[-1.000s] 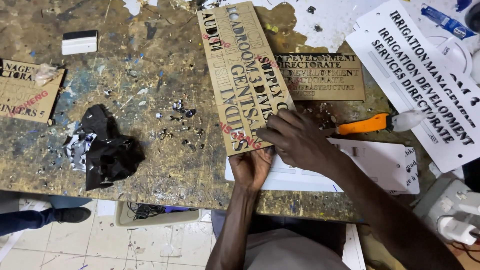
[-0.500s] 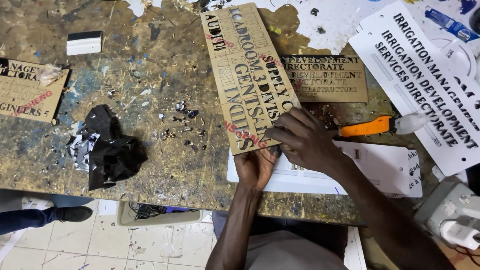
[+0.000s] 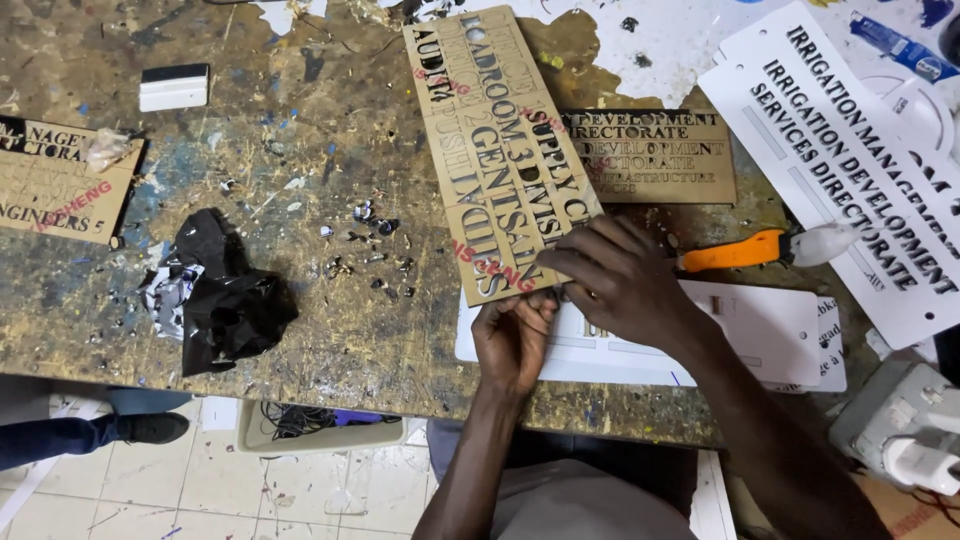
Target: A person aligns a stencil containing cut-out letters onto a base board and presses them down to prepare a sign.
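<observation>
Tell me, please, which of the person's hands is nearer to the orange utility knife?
The right hand: it rests on the tan lettered sheet just left of the orange utility knife. The left hand lies further left, at the sheet's lower edge.
</observation>
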